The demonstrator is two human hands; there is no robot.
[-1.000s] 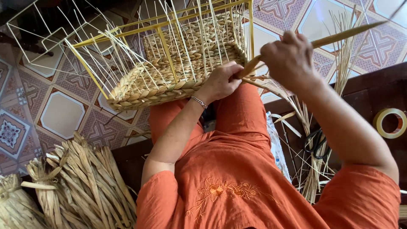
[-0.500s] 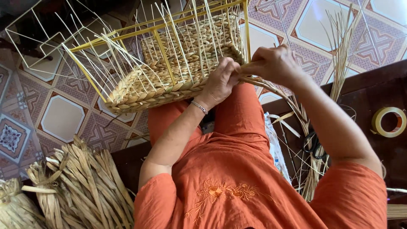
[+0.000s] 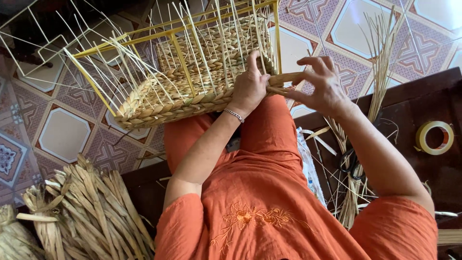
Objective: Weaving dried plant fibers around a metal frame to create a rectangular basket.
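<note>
- At the far left, bundles of dried flat rush [image 3: 72,212] are seen lying on the patterned tiled floor [image 3: 62,135], apart from the work.
- A half-woven basket [image 3: 192,72] is held on the knees, tipped on its side; its lower rows are plaited, while bare pale uprights and the yellow wire frame [image 3: 178,53] above them are left unwoven, so the walls are judged to be less than half done.
- The left hand [image 3: 250,84] is pressed against the basket's corner, fingers bent over the woven edge.
- A rush strand [image 3: 284,78] is pinched by the right hand [image 3: 322,86] just beside that corner, thumb and forefinger closed, the other fingers spread.
- Open floor is seen beyond the basket; loose stalks [image 3: 380,53], scissors [image 3: 349,161] and a tape roll [image 3: 434,137] are crowded on the dark board [image 3: 423,96] at the right.
</note>
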